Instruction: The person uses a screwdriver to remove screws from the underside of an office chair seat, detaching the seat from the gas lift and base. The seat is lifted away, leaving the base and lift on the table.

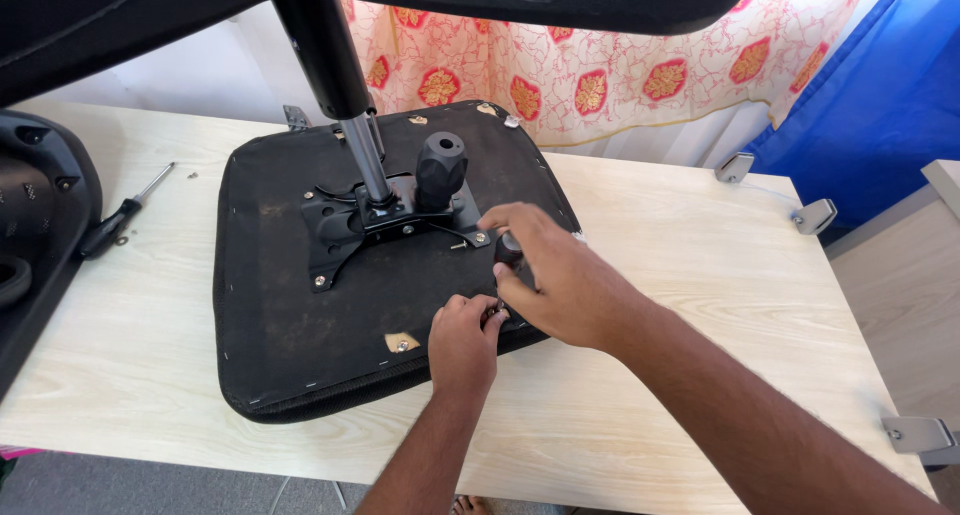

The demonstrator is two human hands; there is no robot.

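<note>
A black office chair seat (290,315) lies upside down on a pale wooden table (700,255). A black metal mechanism plate (375,220) with a gas cylinder (365,155) and a black knob (440,170) is fixed at its middle. My right hand (555,275) grips the dark handle of a screwdriver (508,250), held upright over the seat's near right edge. My left hand (462,340) rests on the seat just below, its fingertips pinched at the screwdriver's tip.
A second screwdriver (120,220) lies at the table's left, beside a black chair part (35,225). Metal brackets (815,215) sit at the right edge and near corner (915,435). A floral curtain (600,55) and blue cloth (880,95) hang behind.
</note>
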